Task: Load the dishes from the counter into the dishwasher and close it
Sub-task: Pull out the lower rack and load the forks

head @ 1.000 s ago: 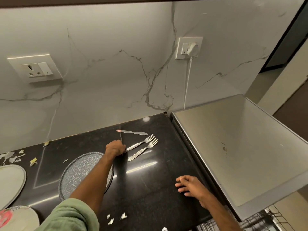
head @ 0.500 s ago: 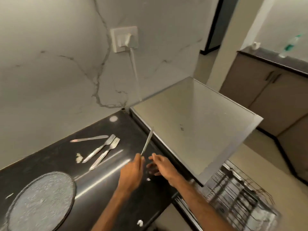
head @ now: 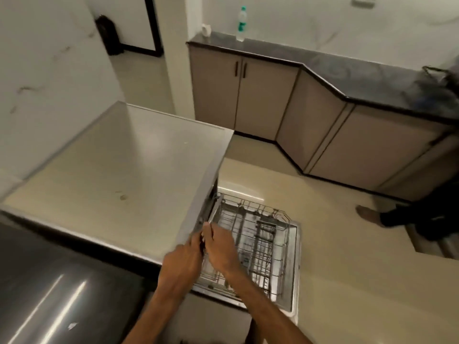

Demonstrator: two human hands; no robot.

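Note:
My left hand [head: 182, 260] and my right hand [head: 219, 245] meet just above the near left corner of the pulled-out wire rack [head: 263, 234] of the dishwasher. Between them they pinch a table knife [head: 203, 240]; only a short dark stretch and a thin sliver of it show between the fingers. The rack sits over the lowered dishwasher door [head: 295, 274], and I can make out no dishes in it through the blur. The steel top of the dishwasher [head: 119, 170] lies to the left. The black counter [head: 49, 281] fills the lower left; its forks and plates are out of view.
Beige floor [head: 335, 281] spreads to the right of the open door. Another person's foot and dark trouser leg [head: 367, 212] stand at the right. Cabinets [head: 248, 95] under a dark worktop line the far wall, with a plastic bottle [head: 241, 21] on top. A white scrap [head: 72, 326] lies on the counter.
My view has swung right from the counter to the open dishwasher. My left hand picked a knife off the counter and carried it over; my right hand has come up and taken hold of it too.

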